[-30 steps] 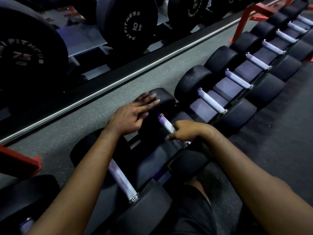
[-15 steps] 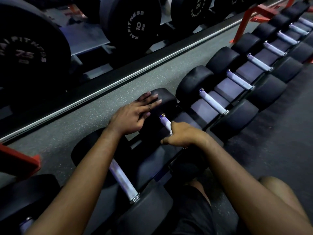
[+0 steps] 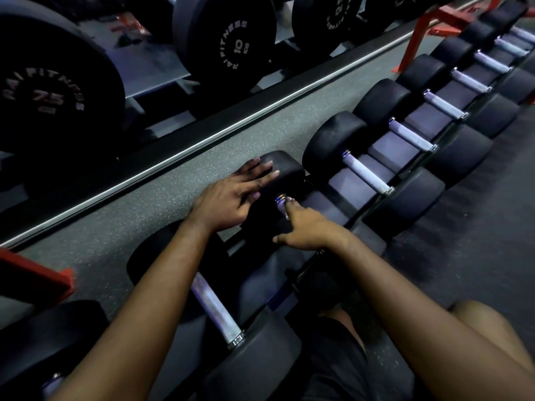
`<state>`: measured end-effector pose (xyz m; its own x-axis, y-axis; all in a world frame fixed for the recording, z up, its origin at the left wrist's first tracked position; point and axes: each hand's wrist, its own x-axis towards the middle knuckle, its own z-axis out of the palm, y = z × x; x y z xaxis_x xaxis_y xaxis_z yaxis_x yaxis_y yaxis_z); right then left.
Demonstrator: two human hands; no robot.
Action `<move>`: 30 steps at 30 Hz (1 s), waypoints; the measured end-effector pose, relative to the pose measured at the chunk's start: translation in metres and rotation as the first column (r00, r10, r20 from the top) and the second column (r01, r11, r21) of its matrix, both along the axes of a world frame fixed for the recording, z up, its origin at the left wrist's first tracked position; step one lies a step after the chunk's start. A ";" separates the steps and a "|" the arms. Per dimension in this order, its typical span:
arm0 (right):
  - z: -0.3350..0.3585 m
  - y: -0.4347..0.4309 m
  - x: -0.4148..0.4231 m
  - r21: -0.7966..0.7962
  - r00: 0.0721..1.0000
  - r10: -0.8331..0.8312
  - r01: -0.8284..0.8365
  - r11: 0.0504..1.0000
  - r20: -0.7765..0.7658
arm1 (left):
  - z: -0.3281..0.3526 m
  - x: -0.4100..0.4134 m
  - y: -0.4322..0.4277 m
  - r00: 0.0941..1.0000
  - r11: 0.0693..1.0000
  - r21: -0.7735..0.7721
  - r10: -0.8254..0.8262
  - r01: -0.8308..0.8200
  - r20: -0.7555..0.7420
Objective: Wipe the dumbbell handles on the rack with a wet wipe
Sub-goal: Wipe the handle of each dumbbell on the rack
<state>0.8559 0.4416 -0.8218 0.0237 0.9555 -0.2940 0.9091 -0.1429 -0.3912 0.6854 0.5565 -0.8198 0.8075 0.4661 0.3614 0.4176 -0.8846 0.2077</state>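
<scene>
Two hands work on one dumbbell near the middle of the head view. The left hand (image 3: 231,201) lies flat with its fingers straight and close together. It presses on the black rounded rubber dumbbell head (image 3: 285,166), which sits at about 11 o'clock from the centre.

The right hand (image 3: 309,231), at 4 o'clock of the left, lies over the pale knurled metal handle (image 3: 281,204). Its index finger stretches along the bar toward the shiny collar and its thumb sticks out toward 9 o'clock. The other fingers are hidden, so I cannot tell whether they wrap the bar. No wet wipe shows; if one is there, it is under that palm.

This dumbbell rests in the low dark rack with pale tray panels (image 3: 347,183). A near silver-handled dumbbell (image 3: 214,308) lies at 7 o'clock of it, and a row of black dumbbells (image 3: 367,175) runs off toward 2 o'clock.

Several things could go wrong, in my judgement:
- The wipe may bunch or slide out from under the palm, so skin rubs bare metal.
- The underside of the bar may be left unwiped.
- If the left hand eases its press, the round head could roll in its cradle and turn the bar with the stroke instead of against it.
- The index finger, so near the collar, could jam against the head.
- The dim light and the covering hand make missed patches hard to spot.
</scene>
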 end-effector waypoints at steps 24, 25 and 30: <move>0.016 -0.021 0.025 -0.007 0.891 -0.048 0.058 0.998 0.451 | -0.003 -0.002 0.003 1.000 1.000 0.003 0.015 -0.015 -0.027; 0.015 -0.019 0.027 -0.036 0.894 -0.047 0.070 0.997 0.446 | -0.003 -0.001 0.003 1.000 1.000 0.003 0.013 -0.013 -0.029; 0.013 -0.002 0.040 -0.196 0.905 0.083 0.001 0.981 0.418 | -0.002 -0.002 0.002 1.000 1.000 -0.011 0.018 -0.018 -0.004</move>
<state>0.8961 0.4393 -0.8085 0.1474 0.8867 -0.4381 0.9891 -0.1344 0.0608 0.6837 0.5586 -0.8217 0.8001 0.4849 0.3531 0.4346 -0.8744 0.2158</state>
